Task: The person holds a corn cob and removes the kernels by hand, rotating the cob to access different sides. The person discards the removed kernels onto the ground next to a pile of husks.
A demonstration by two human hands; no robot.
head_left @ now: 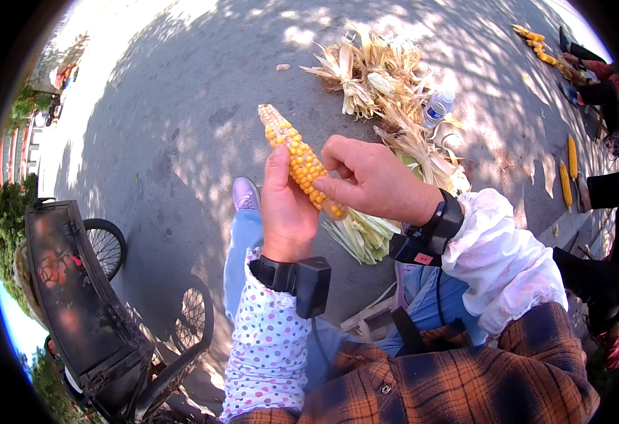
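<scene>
A husked ear of yellow corn [303,168] lies slantwise across my left hand [288,206], which grips it from below with the thumb along its side. Kernels look sparse and pale towards the far tip, while fuller yellow rows cover the middle. My right hand [381,177] is at the ear's lower right side, thumb and bent fingers against the kernels; whether a kernel is pinched between them is hidden. Beyond the hands, a pile of dry corn husks [365,74] spreads over the pavement. Greener husk leaves [365,236] lie beneath my right wrist.
A plastic water bottle [437,108] rests against the husks. At left stands a dark cart [70,286] with a spoked wheel [105,249]. Several people sit along the right, near two corn ears [565,183] and a further corn row [540,47]. A wooden frame [367,318] is under me.
</scene>
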